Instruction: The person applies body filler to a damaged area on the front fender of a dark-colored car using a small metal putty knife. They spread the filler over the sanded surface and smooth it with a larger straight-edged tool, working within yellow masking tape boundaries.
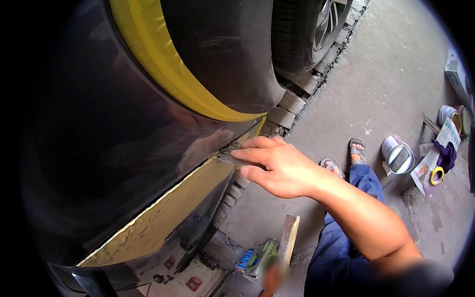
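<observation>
Right hand (279, 167) against car panel (123, 123)

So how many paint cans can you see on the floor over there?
2. One open can stands just right of the sandalled feet; another can sits further back near the right edge, with a lid beside it. More may be hidden past the frame's rim.

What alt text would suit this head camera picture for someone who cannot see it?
A right hand presses a small grey sanding pad against the yellowish filler strip along a dark car panel. Yellow masking tape curves above; open tins stand on the concrete floor.
</observation>
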The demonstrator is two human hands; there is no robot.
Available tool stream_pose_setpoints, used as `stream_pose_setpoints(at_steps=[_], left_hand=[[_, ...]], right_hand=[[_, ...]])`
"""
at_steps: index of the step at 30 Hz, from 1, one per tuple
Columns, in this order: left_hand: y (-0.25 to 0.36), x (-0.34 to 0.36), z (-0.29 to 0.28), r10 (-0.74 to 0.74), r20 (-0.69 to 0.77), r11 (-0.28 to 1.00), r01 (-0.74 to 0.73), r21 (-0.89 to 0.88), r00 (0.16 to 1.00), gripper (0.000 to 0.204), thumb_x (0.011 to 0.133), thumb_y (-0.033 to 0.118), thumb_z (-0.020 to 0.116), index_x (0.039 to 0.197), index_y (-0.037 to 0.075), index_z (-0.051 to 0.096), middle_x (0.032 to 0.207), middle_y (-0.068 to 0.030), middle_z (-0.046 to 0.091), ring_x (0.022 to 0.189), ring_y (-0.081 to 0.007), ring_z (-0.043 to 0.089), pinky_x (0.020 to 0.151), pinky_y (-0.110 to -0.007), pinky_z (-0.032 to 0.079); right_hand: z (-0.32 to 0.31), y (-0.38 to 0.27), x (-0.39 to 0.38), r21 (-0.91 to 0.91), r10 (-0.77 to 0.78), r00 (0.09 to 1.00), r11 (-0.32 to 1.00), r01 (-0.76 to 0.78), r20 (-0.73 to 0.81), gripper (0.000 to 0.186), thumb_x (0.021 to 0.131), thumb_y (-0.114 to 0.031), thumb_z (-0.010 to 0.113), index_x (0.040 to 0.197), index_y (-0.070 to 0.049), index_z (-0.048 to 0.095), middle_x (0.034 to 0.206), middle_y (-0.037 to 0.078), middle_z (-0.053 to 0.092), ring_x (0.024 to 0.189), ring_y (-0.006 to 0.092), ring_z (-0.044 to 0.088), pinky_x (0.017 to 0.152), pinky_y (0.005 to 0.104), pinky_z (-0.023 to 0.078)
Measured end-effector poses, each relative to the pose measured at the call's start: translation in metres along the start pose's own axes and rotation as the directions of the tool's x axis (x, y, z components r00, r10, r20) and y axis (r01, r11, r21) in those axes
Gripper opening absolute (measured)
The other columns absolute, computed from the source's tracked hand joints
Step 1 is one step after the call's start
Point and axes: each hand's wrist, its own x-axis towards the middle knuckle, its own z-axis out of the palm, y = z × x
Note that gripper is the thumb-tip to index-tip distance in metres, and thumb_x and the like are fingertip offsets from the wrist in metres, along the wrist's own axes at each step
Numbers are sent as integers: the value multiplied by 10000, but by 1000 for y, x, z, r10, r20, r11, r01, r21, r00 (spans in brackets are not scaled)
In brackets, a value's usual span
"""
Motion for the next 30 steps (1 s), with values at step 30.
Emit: stream_pose_setpoints(at_steps=[30], left_hand=[[25, -5, -3, -229, 92, 937, 245, -248, 969, 290, 926, 199, 607, 1160, 31, 642, 1013, -204, 685, 965, -344, 665, 858, -396, 500]], right_hand=[[11, 34, -1, 20, 36, 997, 999, -34, -71, 445, 940, -317, 519, 1330, -118, 600, 1367, 156, 538, 1237, 399, 499, 1045, 486, 411]])
